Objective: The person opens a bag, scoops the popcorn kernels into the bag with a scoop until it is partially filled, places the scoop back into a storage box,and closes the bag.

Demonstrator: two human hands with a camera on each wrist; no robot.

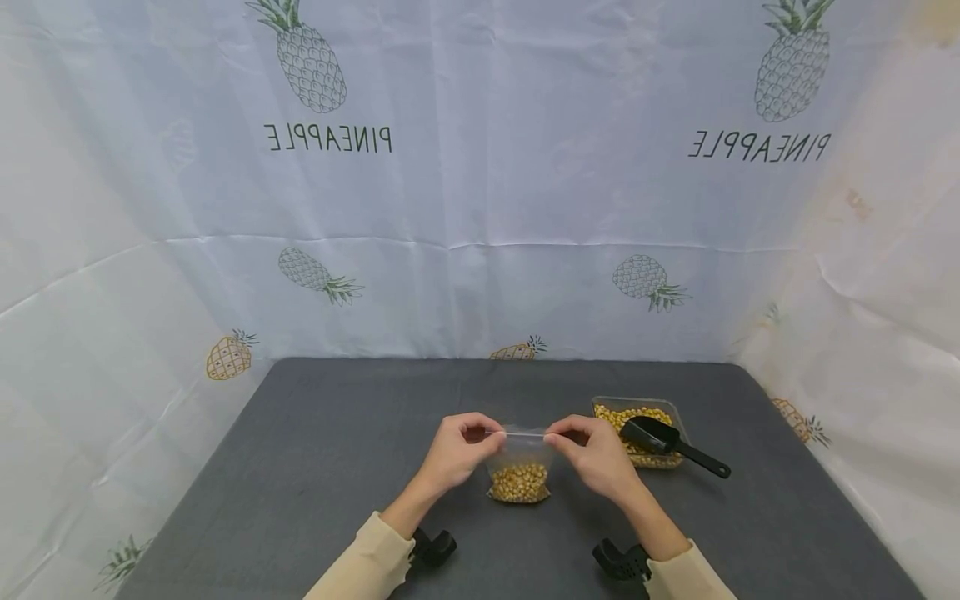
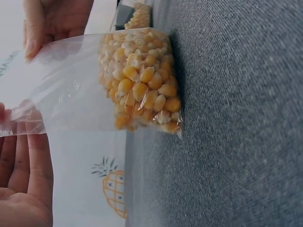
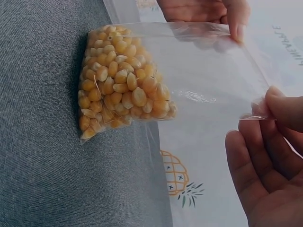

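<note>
A clear zip bag (image 1: 519,479) stands upright on the grey cloth, its lower part filled with yellow corn kernels (image 2: 142,90). The left hand (image 1: 457,451) pinches the bag's top edge at the left corner between thumb and forefinger. At the opposite corner, the right hand (image 1: 594,457) pinches the same edge. Between them the top edge is drawn out straight. In the right wrist view the bag's upper part (image 3: 199,71) is transparent and holds no kernels, and the right hand's other fingers (image 3: 255,165) extend below the bag.
Right of the bag, a clear plastic tub (image 1: 678,417) holds more corn kernels. Across it lies a black scoop (image 1: 652,435), its handle jutting past the tub toward the front right. Behind the grey-covered table (image 1: 337,433) hangs a pale curtain (image 1: 480,183) printed with pineapples.
</note>
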